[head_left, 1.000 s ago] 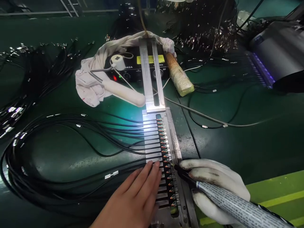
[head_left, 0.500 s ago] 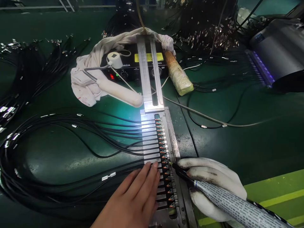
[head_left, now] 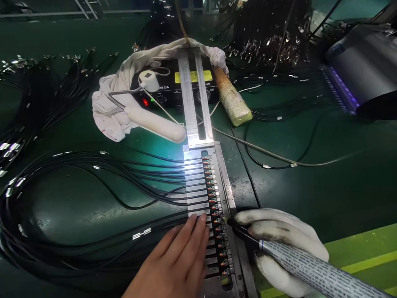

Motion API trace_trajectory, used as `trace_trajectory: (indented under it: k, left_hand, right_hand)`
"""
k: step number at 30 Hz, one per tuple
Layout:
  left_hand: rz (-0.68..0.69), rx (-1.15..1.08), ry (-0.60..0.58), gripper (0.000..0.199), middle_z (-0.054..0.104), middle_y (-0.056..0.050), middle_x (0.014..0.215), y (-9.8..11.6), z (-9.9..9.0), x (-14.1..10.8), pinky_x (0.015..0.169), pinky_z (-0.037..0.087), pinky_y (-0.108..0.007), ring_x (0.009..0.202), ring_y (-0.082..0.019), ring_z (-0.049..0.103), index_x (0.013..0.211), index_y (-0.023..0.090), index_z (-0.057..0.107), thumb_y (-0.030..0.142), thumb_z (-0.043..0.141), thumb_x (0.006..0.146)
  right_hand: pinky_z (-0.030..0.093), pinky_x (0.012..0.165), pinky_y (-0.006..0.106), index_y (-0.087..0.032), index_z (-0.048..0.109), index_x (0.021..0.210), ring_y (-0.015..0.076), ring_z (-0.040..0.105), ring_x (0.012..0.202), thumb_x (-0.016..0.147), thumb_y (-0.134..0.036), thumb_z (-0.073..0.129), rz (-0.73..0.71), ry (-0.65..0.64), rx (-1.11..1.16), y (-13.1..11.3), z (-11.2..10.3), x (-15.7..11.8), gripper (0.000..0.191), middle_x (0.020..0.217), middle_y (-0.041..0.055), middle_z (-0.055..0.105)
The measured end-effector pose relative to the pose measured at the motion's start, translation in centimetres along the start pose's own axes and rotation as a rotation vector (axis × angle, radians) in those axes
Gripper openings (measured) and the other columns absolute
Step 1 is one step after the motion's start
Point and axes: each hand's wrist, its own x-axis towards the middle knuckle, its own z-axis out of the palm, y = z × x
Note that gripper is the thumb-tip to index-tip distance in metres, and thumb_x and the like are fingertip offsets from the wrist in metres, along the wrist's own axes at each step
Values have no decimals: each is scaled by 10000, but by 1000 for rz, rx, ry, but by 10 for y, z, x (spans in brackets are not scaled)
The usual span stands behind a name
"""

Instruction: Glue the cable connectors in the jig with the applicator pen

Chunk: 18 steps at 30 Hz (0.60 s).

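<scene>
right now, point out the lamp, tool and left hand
Lamp [head_left: 156, 123], head view: middle of white casing.
Tool [head_left: 307, 267], head view: patterned barrel.
Left hand [head_left: 175, 258], head view: back of the hand.

cable loops [head_left: 72, 156] left of jig [head_left: 226, 182] | pen [head_left: 310, 263] at its right | control box [head_left: 172, 94] behind

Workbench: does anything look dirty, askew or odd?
The right glove is smudged dark against white fabric; left of the jig, one cable bows away from the bunch.
</scene>
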Motion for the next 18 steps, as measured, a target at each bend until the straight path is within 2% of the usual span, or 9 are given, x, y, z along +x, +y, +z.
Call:
trace_trajectory:
  k: [10, 18]
  left_hand:
    - [-1, -22, -43, 362, 571, -38, 1397, -1, 0, -3, 1064, 338, -325, 1316, -224, 462, 1266, 148, 600, 307, 442, 981]
    - [13, -30, -48, 372, 587, -54, 1376, -2, -1, -3, 1035, 355, -338, 1299, -234, 482, 1252, 136, 610, 299, 387, 1003]
  right_hand:
    - [634, 792, 342, -141, 639, 1031, 248, 709, 951, 753, -145, 680, 16, 28, 11, 0, 0, 7, 281, 1044, 115, 716]
    - [642, 759, 344, -165, 631, 1017, 249, 719, 918, 741, -185, 691, 20, 13, -34, 0, 2, 7, 283, 1024, 108, 724]
